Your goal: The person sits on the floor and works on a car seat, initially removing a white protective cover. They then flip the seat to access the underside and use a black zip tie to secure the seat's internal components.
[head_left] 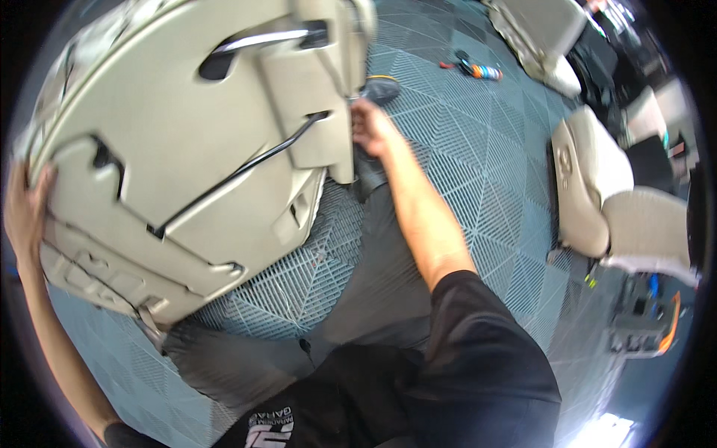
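A large beige car seat (179, 104) stands tilted in front of me, its hard plastic back facing up. Black metal rods (250, 166) and a chrome-like bar (261, 39) run across that panel. My left hand (30, 205) grips its left rim, with the thumb over the front and the fingers partly behind. At the opposite side my right hand (371, 128) is curled against the edge of a raised beige bracket cover (310, 97). Its fingertips are slightly blurred and partly hidden by that edge. The seat rests between my spread legs, low over the floor.
Grey interlocking floor tiles (478, 179) surround me. An orange-and-blue spray can (485, 72) lies farther off. More beige car seats (582, 179) stand to the right, near a dark tool tray (642, 321). My shoe (382, 89) is just beyond my right hand.
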The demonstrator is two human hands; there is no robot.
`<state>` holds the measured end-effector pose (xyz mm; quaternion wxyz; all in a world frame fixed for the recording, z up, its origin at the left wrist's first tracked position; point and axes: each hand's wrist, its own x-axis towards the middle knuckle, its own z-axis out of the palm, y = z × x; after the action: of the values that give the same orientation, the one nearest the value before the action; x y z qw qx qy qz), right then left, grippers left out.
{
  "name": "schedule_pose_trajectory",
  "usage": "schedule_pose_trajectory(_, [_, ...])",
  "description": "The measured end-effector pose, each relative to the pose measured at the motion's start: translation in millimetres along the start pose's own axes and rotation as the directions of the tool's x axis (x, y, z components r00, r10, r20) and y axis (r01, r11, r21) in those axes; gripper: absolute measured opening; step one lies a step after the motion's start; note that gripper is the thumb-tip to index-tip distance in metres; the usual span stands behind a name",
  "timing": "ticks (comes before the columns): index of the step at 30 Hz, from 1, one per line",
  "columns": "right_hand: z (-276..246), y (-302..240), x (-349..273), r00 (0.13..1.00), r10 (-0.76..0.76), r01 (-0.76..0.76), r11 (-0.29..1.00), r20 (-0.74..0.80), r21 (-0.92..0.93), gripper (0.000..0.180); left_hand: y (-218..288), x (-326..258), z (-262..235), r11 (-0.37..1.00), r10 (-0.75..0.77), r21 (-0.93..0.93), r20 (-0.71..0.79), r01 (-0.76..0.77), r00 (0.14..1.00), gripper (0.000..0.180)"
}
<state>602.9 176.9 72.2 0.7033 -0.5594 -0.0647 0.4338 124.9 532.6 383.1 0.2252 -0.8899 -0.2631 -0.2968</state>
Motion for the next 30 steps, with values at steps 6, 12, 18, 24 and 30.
schedule_pose_trajectory(6, [32.3,15.1,-8.2,0.991,-0.033,0.011,0.985,0.128,0.171,0.033,10.8,5.8,-26.3,0.976,-0.132,0.193,0.179,0.097,0.975,0.053])
schedule_pose_trajectory(12, [25.7,-16.3,-12.8,0.974,-0.013,0.004,0.999,0.224,0.044,0.067,47.3,17.3,-40.5,0.979,-0.153,0.165,0.217,0.118,0.964,0.053])
schedule_pose_trajectory(18, [82.0,-109.5,-18.0,0.861,-0.301,0.180,0.934,0.409,0.309,0.083,53.0,10.6,-49.7,0.989,-0.062,0.144,0.163,0.038,0.985,0.061])
schedule_pose_trajectory(24, [100.6,-129.4,-47.5,0.861,-0.408,0.286,0.882,0.303,0.374,0.078,48.7,18.0,-36.8,0.990,-0.024,0.142,0.118,0.007,0.993,0.068])
schedule_pose_trajectory(30, [105.1,-129.2,-39.9,0.764,-0.617,0.520,0.761,0.186,0.389,0.049,52.5,13.9,-30.2,0.994,-0.069,0.084,-0.005,0.069,0.998,0.071])
